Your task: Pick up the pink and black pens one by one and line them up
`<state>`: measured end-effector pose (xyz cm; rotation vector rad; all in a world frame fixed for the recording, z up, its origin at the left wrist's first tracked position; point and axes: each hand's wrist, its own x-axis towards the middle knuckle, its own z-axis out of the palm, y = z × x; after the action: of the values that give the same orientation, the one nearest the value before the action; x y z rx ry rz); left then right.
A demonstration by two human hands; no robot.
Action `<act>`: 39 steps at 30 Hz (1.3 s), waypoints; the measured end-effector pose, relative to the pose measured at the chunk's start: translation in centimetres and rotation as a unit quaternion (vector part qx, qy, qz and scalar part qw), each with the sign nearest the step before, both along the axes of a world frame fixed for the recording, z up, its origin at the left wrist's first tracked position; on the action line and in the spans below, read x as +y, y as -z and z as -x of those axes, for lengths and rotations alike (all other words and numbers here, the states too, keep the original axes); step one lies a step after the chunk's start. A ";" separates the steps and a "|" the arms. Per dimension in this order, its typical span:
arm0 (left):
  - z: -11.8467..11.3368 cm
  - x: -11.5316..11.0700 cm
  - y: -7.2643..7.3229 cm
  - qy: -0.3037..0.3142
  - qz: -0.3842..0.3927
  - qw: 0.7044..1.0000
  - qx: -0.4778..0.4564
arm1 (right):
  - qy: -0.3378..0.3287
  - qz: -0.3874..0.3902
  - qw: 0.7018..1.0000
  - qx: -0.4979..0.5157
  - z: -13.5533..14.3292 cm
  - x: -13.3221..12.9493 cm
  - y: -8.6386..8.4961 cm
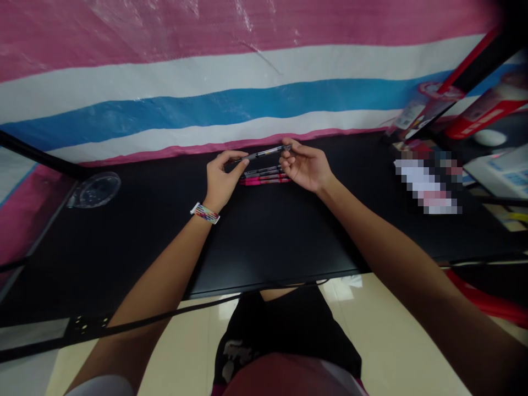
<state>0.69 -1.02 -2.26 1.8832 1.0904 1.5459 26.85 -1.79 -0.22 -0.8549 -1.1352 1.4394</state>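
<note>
Both hands hold one dark pen (pixel 264 153) level above the black table (pixel 264 242). My left hand (pixel 223 179), with a colourful band at its wrist, pinches the pen's left end. My right hand (pixel 305 165) pinches the right end between fingertips. Just below the held pen, a few pens with pink and dark barrels (pixel 264 177) lie side by side on the table, between the two hands.
A clear round lid or dish (pixel 95 190) lies at the table's left. Red and white boxes (pixel 487 110) and papers (pixel 501 170) crowd the right side. A striped pink, white and blue sheet (pixel 247 82) hangs behind. A black cable (pixel 165 316) runs along the front edge.
</note>
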 end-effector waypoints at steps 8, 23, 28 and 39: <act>0.3 0.4 0.2 -0.015 0.012 1.000 0.019 | 0.104 -0.091 0.982 -0.132 -0.1 0.2 0.2; 0.5 0.1 0.3 -0.057 0.065 0.969 0.234 | 0.116 -0.280 0.822 -0.481 -1.5 1.6 2.9; 0.5 0.5 1.0 -0.065 0.065 0.964 0.251 | 0.115 -0.284 0.820 -0.483 -1.5 1.6 2.9; 0.5 0.9 1.6 -0.078 0.052 0.966 0.240 | 0.125 -0.330 0.806 -0.476 -1.1 0.9 2.5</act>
<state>0.18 -0.16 -3.85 2.2010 1.5258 1.1005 27.92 -0.85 -2.71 -1.1655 -2.0028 0.2327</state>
